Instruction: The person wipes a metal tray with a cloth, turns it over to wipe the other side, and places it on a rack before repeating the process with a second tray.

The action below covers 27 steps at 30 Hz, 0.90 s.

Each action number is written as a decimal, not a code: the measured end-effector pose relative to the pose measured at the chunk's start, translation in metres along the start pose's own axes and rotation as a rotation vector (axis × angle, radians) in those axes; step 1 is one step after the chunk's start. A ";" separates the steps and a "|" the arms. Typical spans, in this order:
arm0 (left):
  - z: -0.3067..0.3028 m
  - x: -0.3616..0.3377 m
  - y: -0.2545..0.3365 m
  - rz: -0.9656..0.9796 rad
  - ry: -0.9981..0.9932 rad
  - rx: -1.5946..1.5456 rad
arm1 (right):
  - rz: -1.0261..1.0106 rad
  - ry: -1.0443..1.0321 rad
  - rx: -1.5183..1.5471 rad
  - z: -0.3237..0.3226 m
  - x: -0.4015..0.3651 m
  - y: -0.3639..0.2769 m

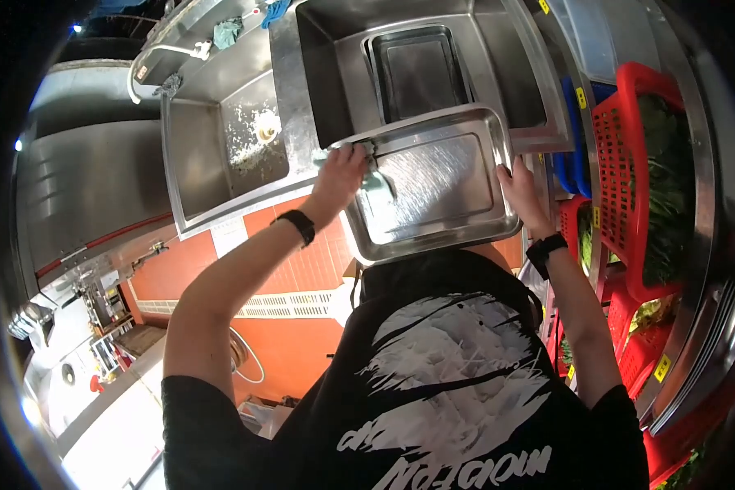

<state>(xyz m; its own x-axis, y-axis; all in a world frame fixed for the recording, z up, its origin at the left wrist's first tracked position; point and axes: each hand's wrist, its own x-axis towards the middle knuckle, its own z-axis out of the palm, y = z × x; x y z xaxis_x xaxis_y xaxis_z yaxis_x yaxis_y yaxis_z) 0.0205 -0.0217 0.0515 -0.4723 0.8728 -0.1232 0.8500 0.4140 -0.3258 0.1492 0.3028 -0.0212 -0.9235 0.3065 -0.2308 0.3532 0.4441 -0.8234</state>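
Observation:
A shallow rectangular metal tray (453, 181) is held tilted in front of my body, at the front edge of the sinks. My right hand (523, 196) grips its right rim, thumb over the edge. At the upper left corner, my left hand (340, 177) is closed on a pale green cloth (376, 186), pressing it against the rim. Part of the cloth hangs over the tray's inner surface, which shines with light streaks. My left palm and some fingers are turned from view.
Behind the tray, a deep sink (327, 90) holds dark rectangular trays (420, 69). The left sink (200, 151) has pale scraps around its drain, with a white tap (165, 49) above. Red baskets (615, 175) of leafy greens stand on metal shelving at the right.

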 end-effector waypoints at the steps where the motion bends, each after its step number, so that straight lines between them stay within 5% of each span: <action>1: -0.002 0.002 -0.006 0.013 -0.095 -0.019 | -0.002 -0.002 -0.002 0.000 0.000 0.001; 6: 0.004 -0.015 0.017 0.046 -0.010 0.032 | -0.099 0.065 -0.055 0.006 0.001 0.006; 10: 0.015 -0.044 0.061 0.150 -0.400 -0.260 | -0.217 0.150 -0.113 0.009 0.003 0.009; 11: 0.019 -0.047 0.070 0.159 -0.485 -0.445 | -0.087 0.080 -0.129 0.008 0.002 0.007; 12: 0.010 -0.050 0.078 0.097 -0.463 -0.593 | 0.042 0.009 -0.142 0.006 0.003 0.003; 15: -0.014 -0.052 0.092 -0.019 -0.585 -0.706 | -0.052 0.088 -0.032 0.005 0.001 -0.005; 19: -0.019 -0.058 0.075 0.124 -0.551 -0.693 | -0.002 0.044 -0.022 0.006 0.002 -0.007; 21: -0.011 -0.061 0.067 0.241 -0.365 -0.330 | -0.063 0.069 0.029 0.010 0.002 0.000; 24: -0.013 -0.053 0.058 0.149 -0.473 -0.164 | -0.034 0.093 0.140 0.018 -0.002 0.001; 27: 0.000 -0.039 0.064 0.040 -0.538 -0.490 | 0.030 0.042 0.120 0.018 -0.002 0.000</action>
<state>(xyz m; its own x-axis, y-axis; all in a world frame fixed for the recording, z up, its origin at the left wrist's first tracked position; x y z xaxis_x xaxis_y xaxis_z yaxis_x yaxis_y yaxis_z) 0.0934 -0.0295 0.0355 -0.3809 0.6942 -0.6108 0.8166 0.5624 0.1299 0.1481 0.2870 -0.0298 -0.9046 0.3546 -0.2364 0.3578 0.3306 -0.8733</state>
